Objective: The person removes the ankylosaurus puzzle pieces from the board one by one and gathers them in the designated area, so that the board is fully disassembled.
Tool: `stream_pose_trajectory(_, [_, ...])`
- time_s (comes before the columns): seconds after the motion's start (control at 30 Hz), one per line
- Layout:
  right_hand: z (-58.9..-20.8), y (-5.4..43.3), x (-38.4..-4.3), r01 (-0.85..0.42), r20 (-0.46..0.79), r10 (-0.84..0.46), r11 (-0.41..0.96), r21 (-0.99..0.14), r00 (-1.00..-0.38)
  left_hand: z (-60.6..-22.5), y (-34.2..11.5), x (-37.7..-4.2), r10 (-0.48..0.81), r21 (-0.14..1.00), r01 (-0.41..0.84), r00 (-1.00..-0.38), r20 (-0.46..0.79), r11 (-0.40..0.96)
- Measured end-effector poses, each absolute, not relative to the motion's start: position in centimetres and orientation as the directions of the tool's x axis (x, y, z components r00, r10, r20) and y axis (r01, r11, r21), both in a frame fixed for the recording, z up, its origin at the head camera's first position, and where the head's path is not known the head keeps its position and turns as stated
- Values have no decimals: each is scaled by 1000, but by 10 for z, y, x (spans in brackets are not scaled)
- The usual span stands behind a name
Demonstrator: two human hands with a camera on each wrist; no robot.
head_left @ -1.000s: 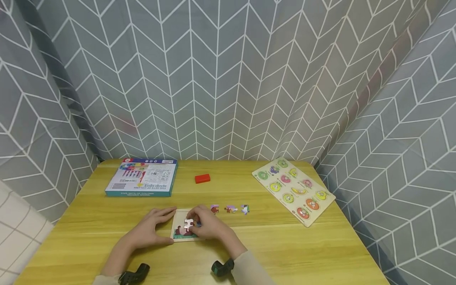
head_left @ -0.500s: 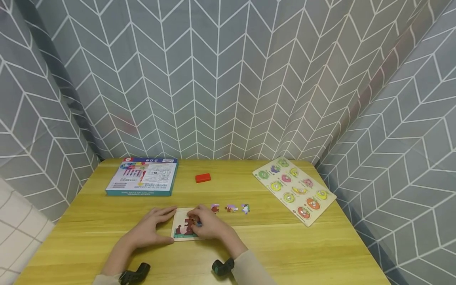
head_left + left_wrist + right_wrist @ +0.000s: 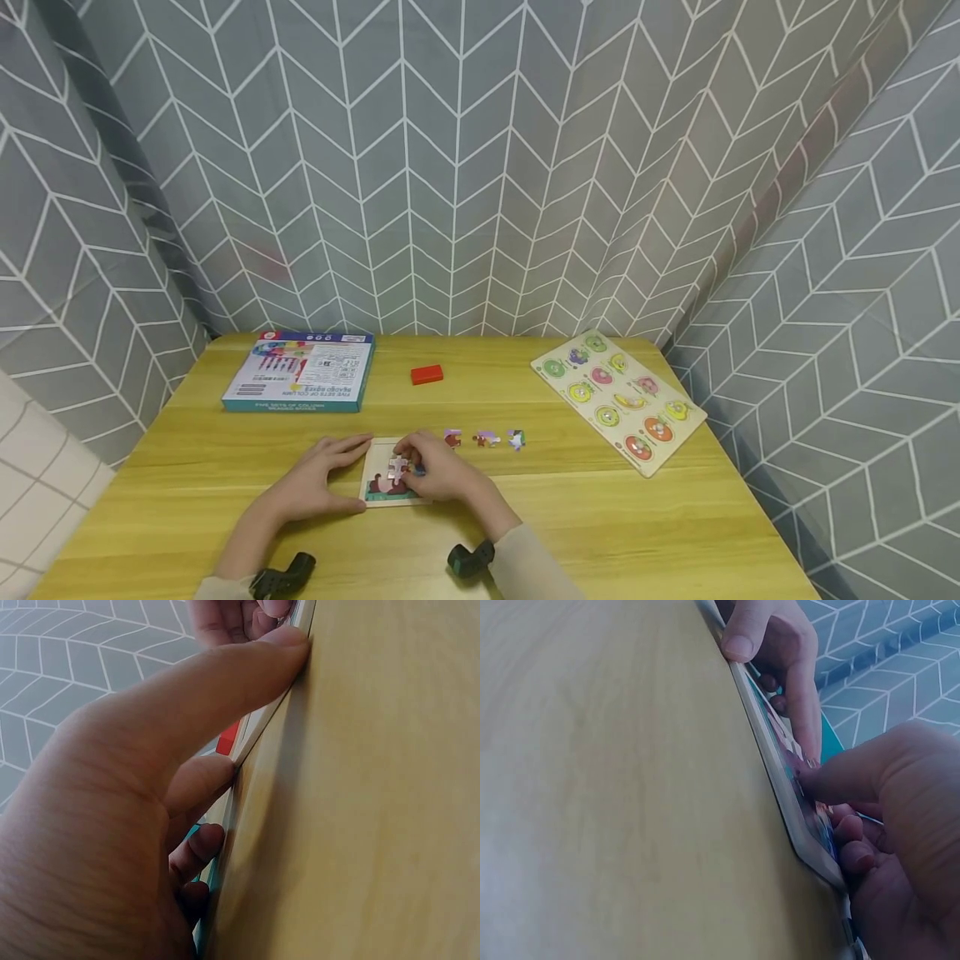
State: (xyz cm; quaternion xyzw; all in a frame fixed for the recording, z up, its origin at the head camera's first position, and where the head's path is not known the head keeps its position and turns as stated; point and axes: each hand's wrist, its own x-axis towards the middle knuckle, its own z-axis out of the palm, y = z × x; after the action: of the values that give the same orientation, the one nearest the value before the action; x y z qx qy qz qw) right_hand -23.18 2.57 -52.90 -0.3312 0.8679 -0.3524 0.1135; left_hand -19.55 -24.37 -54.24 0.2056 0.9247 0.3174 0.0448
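Observation:
A small framed jigsaw puzzle (image 3: 381, 454) lies on the table, with part of a brown and green picture in it. My left hand (image 3: 322, 479) steadies its left side: the thumb touches the near corner and the index finger the far corner, while the other fingers hang loosely in the left wrist view. My right hand (image 3: 438, 471) reaches over the frame's right part and pinches a jigsaw piece (image 3: 398, 468) that shines pale with glare. The right hand hides much of the picture. Whether that piece is seated, I cannot tell.
Three loose jigsaw pieces lie in a row beyond the right hand, the middle piece (image 3: 486, 439) among them. Behind are a red block (image 3: 427, 375) and a flat teal-edged box (image 3: 300, 375) at left. A wooden fruit peg board (image 3: 618, 400) lies at right. A patterned curtain (image 3: 465, 167) hangs behind.
The jigsaw piece under my right fingers shone pale, turned brown half a second ago, and shines pale again, so its tilt shifts slightly. My left hand stays in place.

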Motion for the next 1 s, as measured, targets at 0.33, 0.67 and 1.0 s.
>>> stream_pose_trajectory(0.33, [-530, 27, -231, -498, 51, -663, 508, -703, -747, -541, -242, -194, 404, 599, 346, -914, 41, 722])
stream_pose_trajectory(0.67, [-531, 26, -232, -481, 36, -654, 516, -709, -755, -541, -244, -194, 412, 600, 355, -910, 46, 717])
stream_pose_trajectory(1.0, [-518, 23, -238, -506, -40, -688, 571, -646, -725, -545, -244, -196, 403, 611, 345, -914, 46, 712])
